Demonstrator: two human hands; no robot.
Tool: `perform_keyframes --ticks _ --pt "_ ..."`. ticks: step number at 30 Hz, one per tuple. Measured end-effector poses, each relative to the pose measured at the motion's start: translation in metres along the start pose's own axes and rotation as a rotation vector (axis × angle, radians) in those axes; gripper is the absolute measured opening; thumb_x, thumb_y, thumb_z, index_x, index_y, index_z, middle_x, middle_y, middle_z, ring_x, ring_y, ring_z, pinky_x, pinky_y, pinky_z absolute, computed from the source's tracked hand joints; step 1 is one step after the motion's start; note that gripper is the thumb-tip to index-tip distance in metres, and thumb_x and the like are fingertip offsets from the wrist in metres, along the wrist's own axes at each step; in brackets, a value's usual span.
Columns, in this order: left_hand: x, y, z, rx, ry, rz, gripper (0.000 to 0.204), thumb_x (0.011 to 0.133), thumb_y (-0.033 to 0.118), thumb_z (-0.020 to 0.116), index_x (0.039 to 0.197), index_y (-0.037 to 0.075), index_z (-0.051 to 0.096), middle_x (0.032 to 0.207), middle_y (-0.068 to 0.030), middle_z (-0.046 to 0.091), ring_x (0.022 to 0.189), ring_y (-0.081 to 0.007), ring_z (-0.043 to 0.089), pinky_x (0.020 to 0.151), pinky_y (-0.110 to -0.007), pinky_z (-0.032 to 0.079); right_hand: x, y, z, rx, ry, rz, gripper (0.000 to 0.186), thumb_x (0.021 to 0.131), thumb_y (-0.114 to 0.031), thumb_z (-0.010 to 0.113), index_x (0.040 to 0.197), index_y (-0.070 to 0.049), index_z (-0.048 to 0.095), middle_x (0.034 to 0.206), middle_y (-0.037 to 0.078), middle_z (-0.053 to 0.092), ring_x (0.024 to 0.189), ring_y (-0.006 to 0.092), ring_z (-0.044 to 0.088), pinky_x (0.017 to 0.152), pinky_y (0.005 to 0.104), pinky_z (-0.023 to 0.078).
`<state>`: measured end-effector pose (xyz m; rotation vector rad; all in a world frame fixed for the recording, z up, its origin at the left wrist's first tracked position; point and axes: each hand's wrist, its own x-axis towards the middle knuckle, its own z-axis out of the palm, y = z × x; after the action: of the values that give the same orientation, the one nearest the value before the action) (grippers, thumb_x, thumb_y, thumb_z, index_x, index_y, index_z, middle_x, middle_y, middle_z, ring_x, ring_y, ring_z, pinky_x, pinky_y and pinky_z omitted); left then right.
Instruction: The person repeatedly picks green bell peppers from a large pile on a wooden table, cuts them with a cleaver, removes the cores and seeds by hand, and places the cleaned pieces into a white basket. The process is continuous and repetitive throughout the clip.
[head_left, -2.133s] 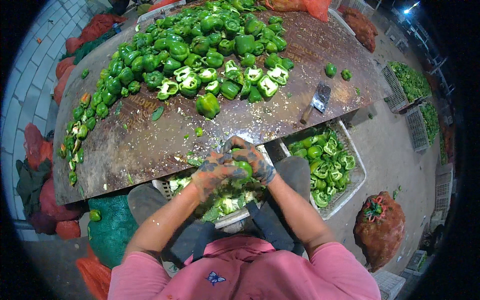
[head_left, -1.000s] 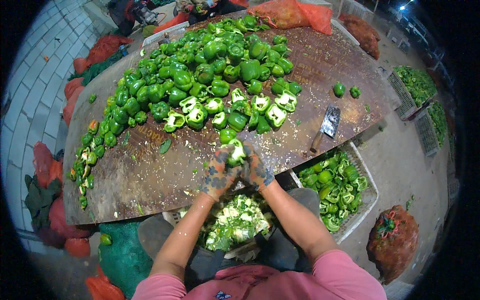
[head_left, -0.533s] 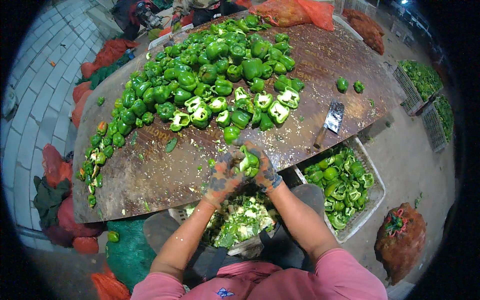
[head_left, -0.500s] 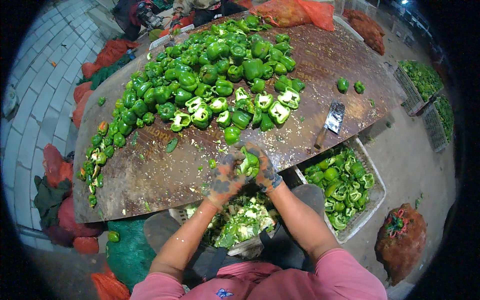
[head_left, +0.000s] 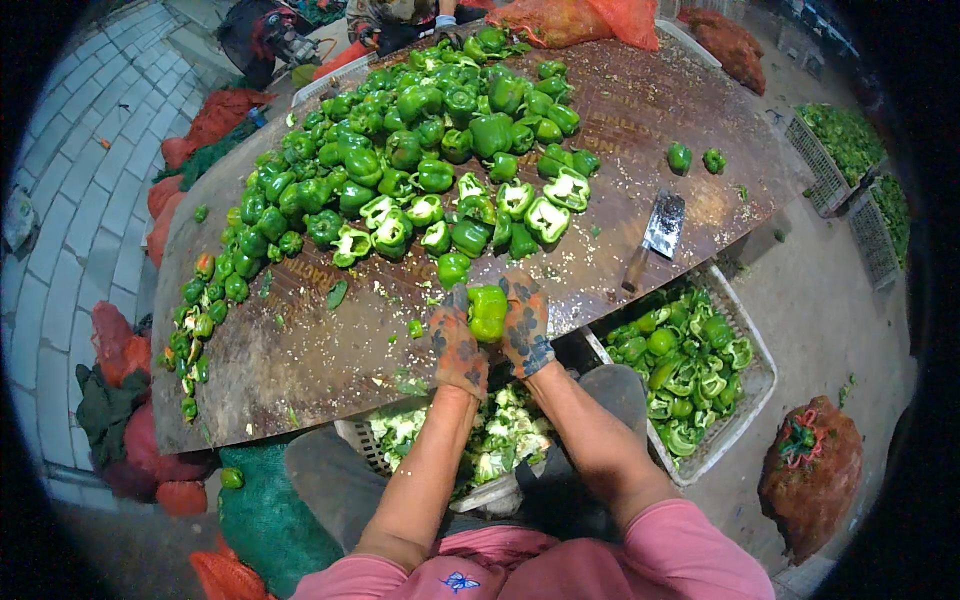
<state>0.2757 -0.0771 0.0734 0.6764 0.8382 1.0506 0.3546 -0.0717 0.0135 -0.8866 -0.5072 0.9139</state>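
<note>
A bright green bell pepper (head_left: 488,313) is between my two hands above the near edge of the table, its smooth skin facing up. My left hand (head_left: 460,345), in a patterned glove, is closed against its left side. From the right, my right hand (head_left: 524,325), gloved alike, grips it too; the pepper's underside is hidden. Just beyond lie a whole green pepper (head_left: 453,269) and several cut halves with pale insides, such as one pepper half (head_left: 548,219). A cleaver (head_left: 663,226) with a wooden handle rests on the table to the right.
A large heap of green peppers (head_left: 400,150) covers the far left of the brown table (head_left: 640,130). Below me stands a basket of pale cores and trimmings (head_left: 505,440). A white crate (head_left: 762,385) of peppers is at right. Across the table, another person's gloved hand (head_left: 446,22) shows.
The pepper has been turned: its pale cut side showed before, now its outer skin does. My left hand has shifted right and turned upright. The other person's gloved hand has come into view.
</note>
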Motion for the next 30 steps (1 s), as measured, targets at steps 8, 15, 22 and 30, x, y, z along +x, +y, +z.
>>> perform_keyframes --ticks 8,15,22,30 --pt "-0.022 0.030 -0.005 0.021 -0.120 -0.062 0.034 0.090 0.026 0.046 0.117 0.007 0.049 0.108 -0.0057 0.056 0.095 -0.0176 0.057 0.081 -0.033 0.048 0.000 -0.037 0.001 -0.861 -0.396 -0.662 0.023 0.085 -0.008 0.048 0.107 -0.005 0.052 0.096 0.007 0.060 0.087 0.0230 0.060 0.079 0.0320 0.049" --pt "-0.041 0.058 0.009 0.088 -0.164 -0.159 0.033 0.082 0.014 0.059 0.113 0.006 0.052 0.100 -0.0054 0.060 0.086 -0.0169 0.061 0.075 -0.033 0.052 0.000 -0.018 -0.008 0.399 -0.412 0.251 0.028 0.083 -0.004 0.051 0.111 -0.004 0.048 0.102 0.006 0.057 0.090 0.0165 0.058 0.078 0.0299 0.049" --pt "-0.008 0.022 -0.001 -0.244 0.093 -0.172 0.025 0.090 0.025 0.045 0.107 0.008 0.053 0.102 -0.0080 0.058 0.085 -0.0198 0.059 0.073 -0.034 0.049 -0.009 -0.018 -0.014 -1.328 -0.266 -0.745 0.030 0.083 -0.011 0.050 0.113 -0.009 0.049 0.112 0.012 0.052 0.100 0.0264 0.053 0.079 0.0358 0.045" --pt "0.006 0.056 -0.059 1.495 -0.184 0.220 0.037 0.075 0.031 0.063 0.104 0.009 0.058 0.093 -0.0137 0.060 0.086 -0.0289 0.057 0.078 -0.038 0.046 -0.035 -0.189 -0.089 -1.523 -0.059 0.117 0.029 0.070 -0.025 0.064 0.091 -0.005 0.063 0.092 0.012 0.063 0.080 0.0267 0.061 0.073 0.0355 0.048"
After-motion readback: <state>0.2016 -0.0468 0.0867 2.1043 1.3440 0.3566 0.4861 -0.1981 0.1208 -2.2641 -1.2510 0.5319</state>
